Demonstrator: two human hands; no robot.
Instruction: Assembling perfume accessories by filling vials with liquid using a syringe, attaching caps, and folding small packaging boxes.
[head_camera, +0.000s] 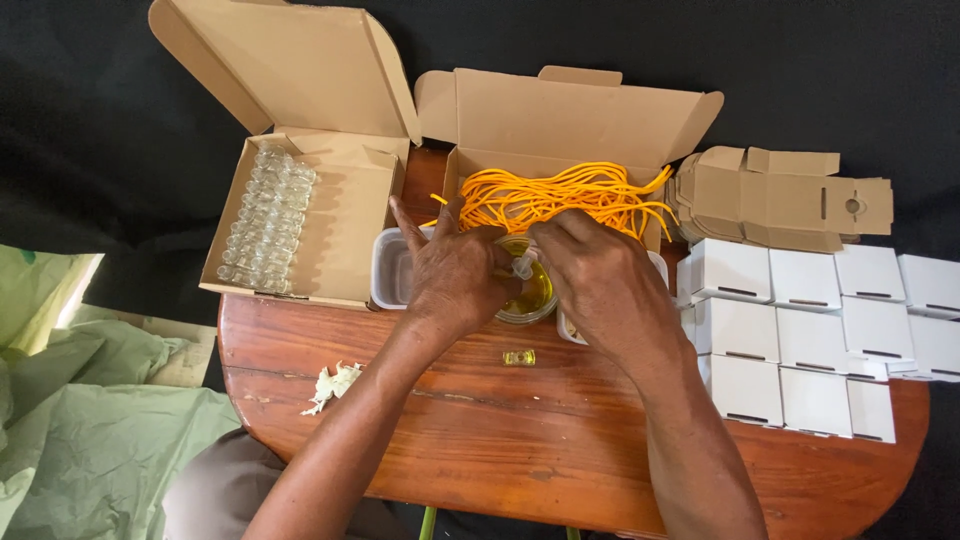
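Over the wooden table, between the bottle box and cord box, our left hand steadies the oil jar; our right hand pinches a small vial above it. We keep it level.

On the counter, a box of vials lies far left, a box of cords behind the bowl, closed cartons right.

Oval wooden table; cardboard boxes, white cartons, small vial lie on it.
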